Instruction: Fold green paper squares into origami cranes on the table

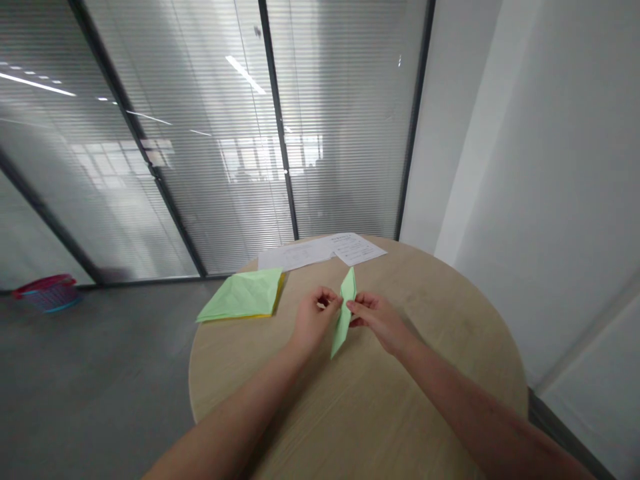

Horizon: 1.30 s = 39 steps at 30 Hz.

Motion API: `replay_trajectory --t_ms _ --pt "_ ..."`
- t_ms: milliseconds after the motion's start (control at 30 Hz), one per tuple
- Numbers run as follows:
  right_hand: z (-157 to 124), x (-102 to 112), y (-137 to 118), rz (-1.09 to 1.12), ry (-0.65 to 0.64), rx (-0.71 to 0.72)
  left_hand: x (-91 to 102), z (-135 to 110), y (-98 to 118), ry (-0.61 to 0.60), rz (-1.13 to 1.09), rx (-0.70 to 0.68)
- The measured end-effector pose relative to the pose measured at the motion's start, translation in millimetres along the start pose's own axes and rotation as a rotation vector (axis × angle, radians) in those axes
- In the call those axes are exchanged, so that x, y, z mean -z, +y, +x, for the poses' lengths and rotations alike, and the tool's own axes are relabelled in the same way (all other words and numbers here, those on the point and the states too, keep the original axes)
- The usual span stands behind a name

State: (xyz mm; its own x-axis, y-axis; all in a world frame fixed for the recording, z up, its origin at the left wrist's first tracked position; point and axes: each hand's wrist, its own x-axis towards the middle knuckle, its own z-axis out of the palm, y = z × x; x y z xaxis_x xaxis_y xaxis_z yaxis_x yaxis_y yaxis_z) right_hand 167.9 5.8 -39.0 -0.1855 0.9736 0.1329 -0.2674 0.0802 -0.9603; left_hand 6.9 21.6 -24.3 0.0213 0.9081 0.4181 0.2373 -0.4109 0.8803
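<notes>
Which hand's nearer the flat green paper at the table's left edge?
Left. The left hand is to the right of the flat green paper, not touching it; the right hand is farther right, across the folded green paper both hands hold.

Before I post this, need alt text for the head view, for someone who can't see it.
A left hand and right hand hold a folded green paper between them over a round wooden table. Green sheets with yellow at the edge lie to the left; white papers lie near the far edge.
</notes>
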Motion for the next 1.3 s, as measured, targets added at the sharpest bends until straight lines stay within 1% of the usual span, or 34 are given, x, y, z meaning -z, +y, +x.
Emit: replay_trajectory --t_ms 100,167,267,367,467,533,600,700,800,967,1033,1133,1200,1300 --pt "1 0 1 -0.113 0.015 0.058 0.2 -2 5 -0.122 -0.036 0.044" --pt "1 2 0 -0.226 0.051 0.131 -0.4 -4 7 -0.185 -0.105 0.062" --pt "1 4 -2 -0.373 0.117 0.264 -1.6 -6 9 -0.204 -0.269 0.1" --pt "1 6 -3 -0.416 0.135 0.331 -1.8 -5 9 -0.256 -0.388 0.134" --pt "3 8 -1 -0.414 0.121 0.342 -0.6 -2 6 -0.33 -0.397 0.133" --pt "4 10 2 -0.424 0.105 0.34 0.9 0 4 -0.301 -0.395 0.143" --pt "5 12 4 -0.442 0.077 0.356 2.6 2 3 -0.236 -0.381 0.154" --pt "5 15 7 -0.492 0.02 0.428 5.3 5 3 -0.17 -0.369 0.167" --pt "4 16 5 -0.556 -0.013 0.463 7.4 6 2 -0.183 -0.367 0.208" --pt "2 15 2 -0.612 0.015 0.486 9.3 6 4 -0.177 -0.304 0.261" --pt "2 14 2 -0.605 0.037 0.482 9.9 6 4 -0.16 -0.272 0.233" --pt "2 13 4 -0.559 0.06 0.467 12.2 7 5 -0.158 -0.227 0.137" --pt "2 13 4 -0.518 0.071 0.453 15.3 8 5 -0.197 -0.189 0.084" --pt "4 15 4 -0.464 0.093 0.424 21.6 11 5 -0.282 -0.145 0.049"
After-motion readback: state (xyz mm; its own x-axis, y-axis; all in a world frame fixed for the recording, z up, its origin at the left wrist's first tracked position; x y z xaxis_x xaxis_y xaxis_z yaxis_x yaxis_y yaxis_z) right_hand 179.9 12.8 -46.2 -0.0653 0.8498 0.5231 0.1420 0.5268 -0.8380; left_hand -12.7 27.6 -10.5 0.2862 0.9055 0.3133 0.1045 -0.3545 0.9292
